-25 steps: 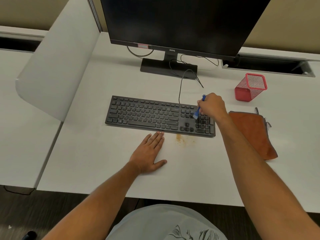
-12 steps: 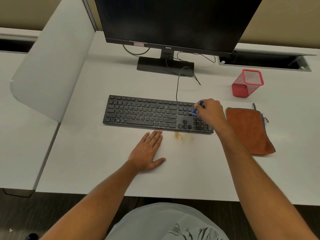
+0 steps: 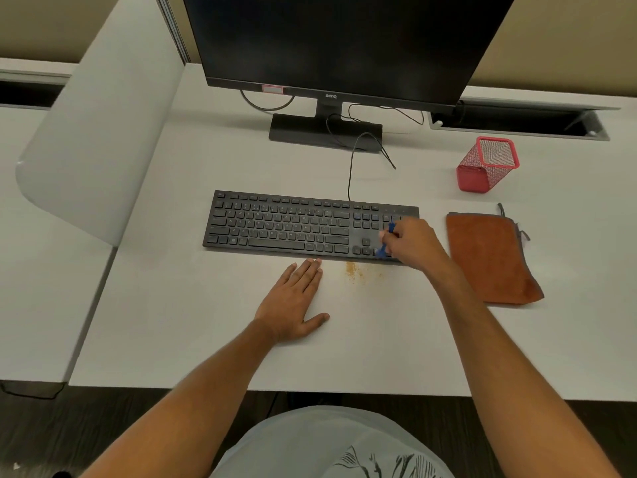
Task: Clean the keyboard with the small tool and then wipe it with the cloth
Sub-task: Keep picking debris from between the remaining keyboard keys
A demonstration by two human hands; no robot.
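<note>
Desk [image 3: 206,339] space is white, and far on the left stands one pale divider panel [image 3: 93,139]. One black keyboard [image 3: 293,225] lies flat in the middle of the desk, with its long side running left to right and its one thin cable [image 3: 350,174] going off from its far edge toward the one dark monitor [image 3: 337,43]. One left hand [image 3: 293,301] rests flat on the desk just near the keyboard, fingers straight and close together, thumb out to the right, fingertips pointing far and almost at the keyboard's near edge. I cannot tell if they touch it. Just right of that hand is one small patch of orange crumbs [image 3: 355,270] on the desk, right beside the keyboard's near edge. One right hand [image 3: 413,243] is over the right end of the keyboard, with its fingers curled tight around one small blue tool [image 3: 386,241]. The tool stands steep, its top leaning a little far, and its low end points down at the keys near the keyboard's near right corner. It is blurry, so its tip is hard to see. Right of the keyboard, close by but apart from it, lies one orange cloth [image 3: 489,257], flat, with its long side running near to far. Farther off on the right stands one red mesh cup [image 3: 486,167].
</note>
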